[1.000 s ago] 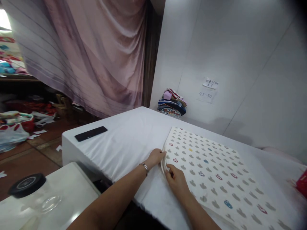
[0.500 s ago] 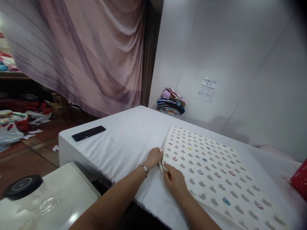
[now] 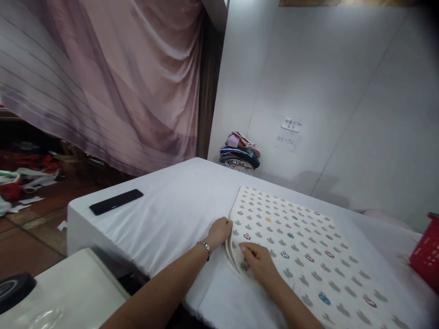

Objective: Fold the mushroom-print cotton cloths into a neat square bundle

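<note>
A cream cloth [image 3: 298,237] printed with grey, red, blue and yellow bunny shapes lies folded in layers on the white-covered table [image 3: 181,196]. My left hand [image 3: 218,233], with a bracelet at the wrist, has its fingers closed on the cloth's left edge. Close by, my right hand [image 3: 259,260] is closed with its fingertips at the near-left corner. Several layers bend and part slightly between the two hands, and a green print shows below the right fingers. The fingertips of the left hand are partly hidden by the cloth edge.
A black flat object [image 3: 116,202] lies on the table's left end. Folded fabrics [image 3: 239,153] are stacked by the wall at the back. A red basket [image 3: 427,251] stands at the right. At lower left is a white surface [image 3: 78,283] bearing a black-lidded container [image 3: 15,290].
My right hand has shifted from the cloth's edge onto its near-left corner, where the layers now bend and a green print shows. The left hand stays at the edge. The view has tilted slightly.
</note>
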`<state>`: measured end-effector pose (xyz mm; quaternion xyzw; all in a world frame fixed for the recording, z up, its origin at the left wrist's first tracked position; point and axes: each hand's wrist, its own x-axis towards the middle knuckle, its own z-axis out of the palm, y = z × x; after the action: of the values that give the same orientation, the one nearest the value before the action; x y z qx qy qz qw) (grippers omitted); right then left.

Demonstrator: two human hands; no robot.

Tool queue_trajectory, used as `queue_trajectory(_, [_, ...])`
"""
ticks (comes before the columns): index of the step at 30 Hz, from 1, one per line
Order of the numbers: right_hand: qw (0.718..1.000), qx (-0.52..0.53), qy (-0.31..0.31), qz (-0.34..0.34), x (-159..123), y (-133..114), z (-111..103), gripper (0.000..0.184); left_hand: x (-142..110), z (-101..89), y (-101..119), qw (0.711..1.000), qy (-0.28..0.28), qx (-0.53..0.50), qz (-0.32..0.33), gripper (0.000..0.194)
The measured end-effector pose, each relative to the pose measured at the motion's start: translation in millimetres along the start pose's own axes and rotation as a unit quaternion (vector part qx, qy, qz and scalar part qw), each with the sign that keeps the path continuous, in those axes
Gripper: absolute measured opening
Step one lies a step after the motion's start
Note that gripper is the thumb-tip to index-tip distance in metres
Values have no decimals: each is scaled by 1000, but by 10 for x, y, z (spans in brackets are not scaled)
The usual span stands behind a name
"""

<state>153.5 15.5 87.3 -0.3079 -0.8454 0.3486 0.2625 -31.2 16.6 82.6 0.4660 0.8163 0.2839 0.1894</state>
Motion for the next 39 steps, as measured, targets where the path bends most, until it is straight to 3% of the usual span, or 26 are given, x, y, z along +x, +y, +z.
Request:
queue_trajectory(3, [998,-44,49,19,119,248,-358,37,21,-1,4,1000,3,-5,0,26])
queue_trajectory(6, [982,-169,56,56,213,574,-629,48,15,18,-18,1000,8,-17,-3,24])
queue_trajectory(9, [945,-302,14,124,205,894,-722,59,-3,33,-71,999,10,-33,3,26])
queue_trajectory(12, [913,-357,-33,195,148,1058,-701,63,-26,24,-120,999,12,-40,11,28])
queue_trajectory(16, [908,-368,-45,196,255,925,-589,64,-32,-9,-110,999,5,-40,18,27])
queue_trajectory(23, [932,-339,-68,110,922,495,-269,62,185,-10,8,998,-10,-58,2,31])
queue_trajectory(27, [926,-346,-62,136,1118,595,-224,62,368,45,69,998,-7,-64,-2,38])
queue_trajectory(31, [918,-357,-57,161,1111,799,-241,64,501,98,132,997,-5,-71,-3,40])
queue_trajectory(39, [908,-373,-69,177,1080,877,-273,64,484,86,96,996,-5,-84,2,38])
